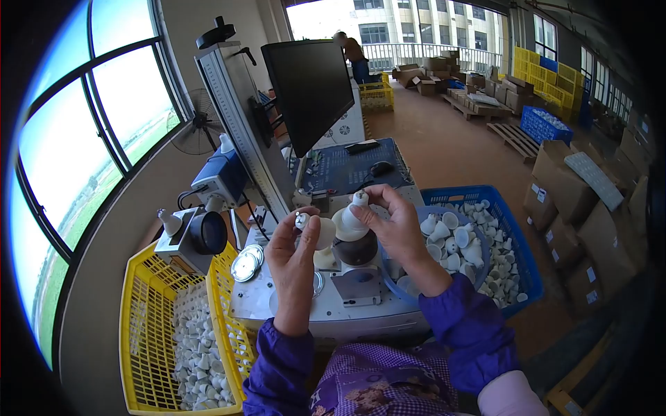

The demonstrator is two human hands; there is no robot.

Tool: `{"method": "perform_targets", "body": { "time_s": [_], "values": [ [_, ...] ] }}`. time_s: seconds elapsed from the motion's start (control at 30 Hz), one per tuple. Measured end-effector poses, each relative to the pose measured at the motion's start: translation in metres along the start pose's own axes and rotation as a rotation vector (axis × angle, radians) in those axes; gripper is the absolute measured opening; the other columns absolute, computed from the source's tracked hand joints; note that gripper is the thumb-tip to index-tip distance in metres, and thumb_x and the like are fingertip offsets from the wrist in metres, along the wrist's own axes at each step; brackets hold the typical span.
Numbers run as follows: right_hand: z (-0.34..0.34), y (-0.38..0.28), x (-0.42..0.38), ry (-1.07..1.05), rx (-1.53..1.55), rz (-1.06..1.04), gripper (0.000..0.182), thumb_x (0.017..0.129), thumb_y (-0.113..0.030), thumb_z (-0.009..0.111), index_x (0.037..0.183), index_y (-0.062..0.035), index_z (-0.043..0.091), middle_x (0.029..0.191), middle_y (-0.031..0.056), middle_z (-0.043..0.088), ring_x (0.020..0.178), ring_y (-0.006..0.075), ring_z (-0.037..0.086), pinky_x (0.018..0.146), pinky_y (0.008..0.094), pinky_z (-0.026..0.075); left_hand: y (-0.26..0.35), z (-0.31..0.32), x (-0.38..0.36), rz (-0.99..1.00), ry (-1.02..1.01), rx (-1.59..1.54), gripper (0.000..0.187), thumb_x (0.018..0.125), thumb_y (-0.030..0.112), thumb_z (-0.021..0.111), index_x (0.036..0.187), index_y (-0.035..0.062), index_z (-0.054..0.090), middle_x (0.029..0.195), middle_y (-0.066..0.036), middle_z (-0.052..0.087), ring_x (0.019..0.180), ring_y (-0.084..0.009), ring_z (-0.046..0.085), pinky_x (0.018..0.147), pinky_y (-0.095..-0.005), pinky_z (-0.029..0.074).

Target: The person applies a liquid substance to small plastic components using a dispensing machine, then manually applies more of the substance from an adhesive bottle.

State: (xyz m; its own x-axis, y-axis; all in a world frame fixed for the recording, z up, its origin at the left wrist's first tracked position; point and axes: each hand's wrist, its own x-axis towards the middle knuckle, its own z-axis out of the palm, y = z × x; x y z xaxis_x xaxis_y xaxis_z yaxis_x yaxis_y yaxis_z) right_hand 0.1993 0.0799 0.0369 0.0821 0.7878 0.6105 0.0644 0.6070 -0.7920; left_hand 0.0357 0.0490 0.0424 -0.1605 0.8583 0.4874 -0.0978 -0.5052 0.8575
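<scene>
We are partway through a batch of small parts, judging by how they lie around us. Our left hand point(290, 258) grasps a white plastic funnel-shaped piece point(302, 220) by its narrow end, fingers and thumb closed on it. Our right hand point(401, 232) pinches a second white plastic piece with a flared cup and slim neck point(352, 216). Both pieces are held up over the white metal desk point(402, 322), near a dark round fixture point(356, 250).

On our right, many similar pieces lie in a translucent blue round bowl point(395, 283), and more lie loose in the blue plastic crate point(534, 279) around it. On our left, the yellow plastic crate point(127, 312) has a deep heap of small whitish parts. So plenty lies on both sides, and we judge the work well short of its end. Which heap is finished and which is waiting, we cannot tell.

The necks of the two held pieces seem to carry small metal tips, though they are too small for us to be sure. At least these two are in hand and not set down. One more white piece point(168, 222) stands on top of the white box-shaped device with a black lens point(182, 244), apart from both crates.
</scene>
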Motion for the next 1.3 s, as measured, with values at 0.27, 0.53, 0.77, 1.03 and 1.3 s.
{"method": "perform_targets", "body": {
  "time_s": [0.27,0.53,0.77,1.03,1.3],
  "values": [
    [0.02,0.017,0.006,-0.026,-0.383,-0.126,0.027,0.078,-0.021,0.072,0.095,-0.0027,0.061,0.085,0.0116,0.068,0.08,0.0276,0.065,0.081,0.0375,0.043,-0.014,-0.024,-0.042,-0.127,0.044,-0.147,0.021,0.089,0.01,0.063,0.108,0.0001,0.061,0.102,-0.005,0.064,0.091,-0.0091,0.058,0.079,-0.0223,0.046],
    [0.011,0.01,0.011,-0.146,-0.444,-0.064,0.029,0.079,-0.023,0.071,0.1,-0.0048,0.064,0.082,0.0108,0.067,0.081,0.027,0.063,0.08,0.0398,0.039,-0.026,-0.031,-0.062,-0.214,0.047,-0.185,0.02,0.089,0.009,0.063,0.107,0.0008,0.062,0.102,-0.004,0.064,0.09,-0.009,0.058,0.079,-0.0228,0.046],
    [0.018,0.018,0.002,-0.047,-0.411,-0.092,0.029,0.081,-0.025,0.069,0.101,-0.0053,0.064,0.084,0.011,0.067,0.082,0.0258,0.062,0.084,0.0388,0.036,-0.033,-0.028,-0.073,-0.266,0.018,-0.208,0.019,0.089,0.009,0.063,0.107,0.0017,0.063,0.1,-0.003,0.063,0.09,-0.0081,0.057,0.078,-0.0226,0.046],
    [0.018,0.025,0.001,-0.037,-0.425,-0.106,0.031,0.082,-0.025,0.069,0.104,-0.0043,0.063,0.086,0.0107,0.067,0.085,0.0253,0.062,0.086,0.0383,0.036,-0.039,-0.022,-0.082,-0.321,-0.016,-0.205,0.018,0.09,0.009,0.062,0.106,0.0015,0.063,0.1,-0.002,0.063,0.089,-0.0079,0.056,0.078,-0.0223,0.045],
    [0.006,0.018,0.011,-0.22,-0.202,0.078,0.039,0.085,-0.025,0.068,0.111,0.0019,0.06,0.097,0.0106,0.067,0.096,0.0157,0.062,0.086,0.03,0.047,-0.035,-0.017,-0.089,-0.375,-0.028,-0.22,0.018,0.089,0.01,0.063,0.105,0.0016,0.063,0.101,-0.003,0.063,0.091,-0.0094,0.057,0.079,-0.0235,0.045]
  ]
}}
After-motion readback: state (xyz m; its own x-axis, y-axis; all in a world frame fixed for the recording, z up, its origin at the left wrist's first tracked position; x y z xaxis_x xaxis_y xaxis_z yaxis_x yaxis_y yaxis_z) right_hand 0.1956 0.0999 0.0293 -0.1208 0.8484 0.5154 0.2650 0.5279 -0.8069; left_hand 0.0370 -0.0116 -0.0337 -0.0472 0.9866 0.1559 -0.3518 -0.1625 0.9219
